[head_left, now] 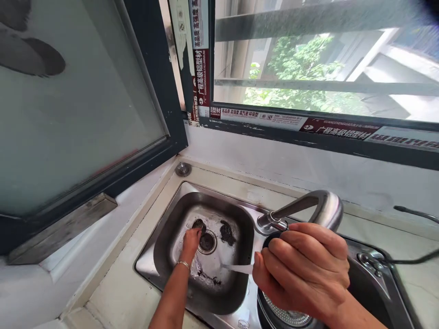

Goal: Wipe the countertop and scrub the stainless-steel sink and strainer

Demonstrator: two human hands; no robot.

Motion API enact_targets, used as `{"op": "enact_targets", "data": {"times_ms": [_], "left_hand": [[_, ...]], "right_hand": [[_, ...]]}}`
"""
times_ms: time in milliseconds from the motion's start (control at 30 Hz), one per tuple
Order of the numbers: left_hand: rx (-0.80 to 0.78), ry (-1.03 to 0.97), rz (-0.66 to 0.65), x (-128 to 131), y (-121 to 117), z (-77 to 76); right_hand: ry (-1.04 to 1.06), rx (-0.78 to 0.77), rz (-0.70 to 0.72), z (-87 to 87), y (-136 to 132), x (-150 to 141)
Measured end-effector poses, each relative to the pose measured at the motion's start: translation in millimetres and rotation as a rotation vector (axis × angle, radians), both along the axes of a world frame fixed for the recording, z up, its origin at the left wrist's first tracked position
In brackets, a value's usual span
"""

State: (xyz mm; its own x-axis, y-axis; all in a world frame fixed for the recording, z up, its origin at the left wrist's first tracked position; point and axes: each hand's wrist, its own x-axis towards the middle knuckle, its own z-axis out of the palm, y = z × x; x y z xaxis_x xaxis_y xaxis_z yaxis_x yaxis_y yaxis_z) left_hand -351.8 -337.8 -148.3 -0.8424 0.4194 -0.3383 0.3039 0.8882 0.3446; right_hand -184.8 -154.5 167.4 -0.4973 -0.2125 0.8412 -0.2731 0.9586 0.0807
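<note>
One dark lump (198, 224), toward the sink's (164, 246) far-left corner: probably light, slippery; I'd pinch its sides. Left hand (191, 240) touches it, can't tell if gripping; right hand (305, 265) closed round faucet (332, 210).

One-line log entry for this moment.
Left hand: beside drain, left basin | Right hand: closed around faucet | Water: streaming into basin

Curved metal tap (331, 205), running; wet steel basin (242, 217), dark-smeared; small dark object (198, 223) inside, just beside the drain (207, 242)

Head-worn view, facing forward and down, near above the sink (160, 249)
</note>
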Motion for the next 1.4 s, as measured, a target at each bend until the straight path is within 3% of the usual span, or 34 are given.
{"op": "enact_targets", "data": {"times_ms": [333,500,633,833,1133,1267,1400], "left_hand": [[0.093,0.367,-0.116,-38,-52,97.9],[-0.005,0.456,-0.018,-60,-75,128.0],[-0.101,0.447,0.059,-76,-81,139.4],[-0.149,0.409,0.099,-86,-65,151.5],[-0.125,0.404,0.144,-80,-58,157.7],[-0.093,0.419,0.152,-79,-58,156.3],[-0.061,0.433,0.152,-77,-58,156.6]], "right_hand": [[0.084,-0.037,0.057,-1.1,-4,-8],[0.097,-0.041,0.049,-0.5,-4,-7],[0.080,-0.026,0.049,0.6,-2,-5],[0.068,0.025,-0.003,1.9,-5,-21],[0.071,0.152,-0.343,1.5,-15,-83],[-0.081,0.148,-0.500,-2.3,-9,-118],[-0.263,0.049,-0.587,-7.5,6,-149]]}}
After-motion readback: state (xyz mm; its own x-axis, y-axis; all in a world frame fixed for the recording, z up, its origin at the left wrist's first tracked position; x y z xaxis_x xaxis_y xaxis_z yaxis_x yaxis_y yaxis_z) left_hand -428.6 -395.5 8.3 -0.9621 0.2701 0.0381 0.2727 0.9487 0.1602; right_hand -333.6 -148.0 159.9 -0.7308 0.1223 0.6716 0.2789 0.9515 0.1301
